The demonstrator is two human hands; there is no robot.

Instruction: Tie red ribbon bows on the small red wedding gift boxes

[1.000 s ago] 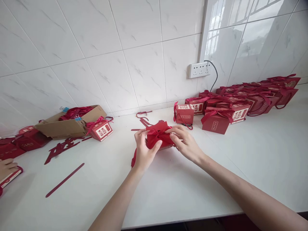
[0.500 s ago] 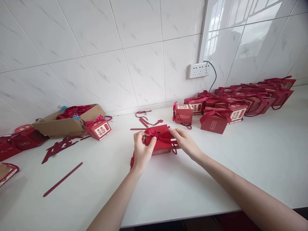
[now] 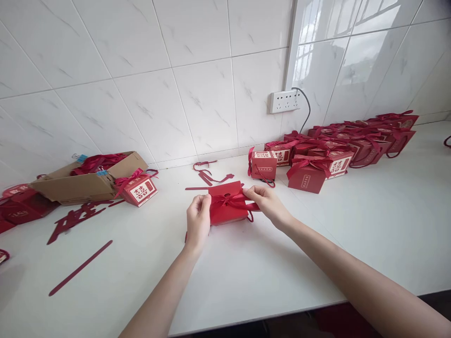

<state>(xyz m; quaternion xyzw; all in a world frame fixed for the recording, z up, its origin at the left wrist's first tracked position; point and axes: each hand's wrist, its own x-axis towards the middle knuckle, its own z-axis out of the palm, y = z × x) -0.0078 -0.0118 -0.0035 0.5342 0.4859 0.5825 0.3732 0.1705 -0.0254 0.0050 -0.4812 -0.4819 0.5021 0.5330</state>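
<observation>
A red gift box [image 3: 229, 216] lies on the white table in front of me, with a red ribbon [image 3: 226, 200] knotted across its upper face. My left hand [image 3: 199, 217] pinches the ribbon at the box's left edge, thumb and fingers together. At the right edge, my right hand [image 3: 264, 202] holds the ribbon's other side between thumb and fingertips. A dark red cord loop shows below the right fingers. The underside of the box is hidden.
Many red boxes [image 3: 306, 180] with bows stand at the right along the tiled wall. A cardboard tray [image 3: 81, 188] of ribbon and another box [image 3: 141, 190] are at the left. Loose dark red strips [image 3: 81, 267] lie on the table [image 3: 141, 277]. A power socket [image 3: 285, 102] is on the wall.
My left hand has moved off the knot to the box's left edge. The knot and more of the box's upper face now show. The whole view has shifted slightly.
</observation>
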